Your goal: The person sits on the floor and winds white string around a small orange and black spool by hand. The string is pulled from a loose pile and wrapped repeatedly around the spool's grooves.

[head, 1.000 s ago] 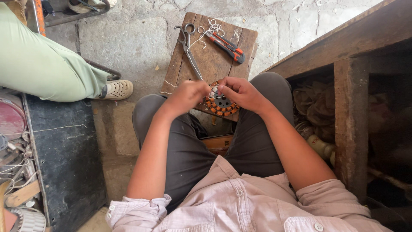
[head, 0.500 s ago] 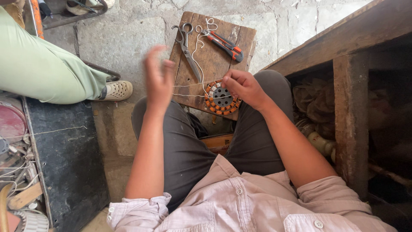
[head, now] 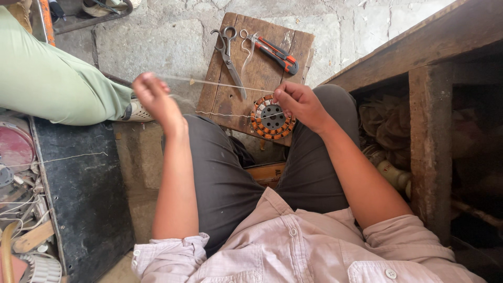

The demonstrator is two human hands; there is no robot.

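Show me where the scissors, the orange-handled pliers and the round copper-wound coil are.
scissors (head: 229, 55): head view, on the pivot.
orange-handled pliers (head: 278, 54): head view, on the handle.
round copper-wound coil (head: 271, 119): head view, on its dark centre.

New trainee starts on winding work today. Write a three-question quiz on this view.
1. True or false: the scissors lie on the wooden board.
2. Which hand pulls the thread out to the side? A. left hand B. right hand
3. Fill in: the right hand rests at the round motor stator with ____ coloured windings.

Key: 1. true; the scissors lie beside the red-handled utility knife. 2. A; the right hand pinches the thread at the stator. 3. orange.
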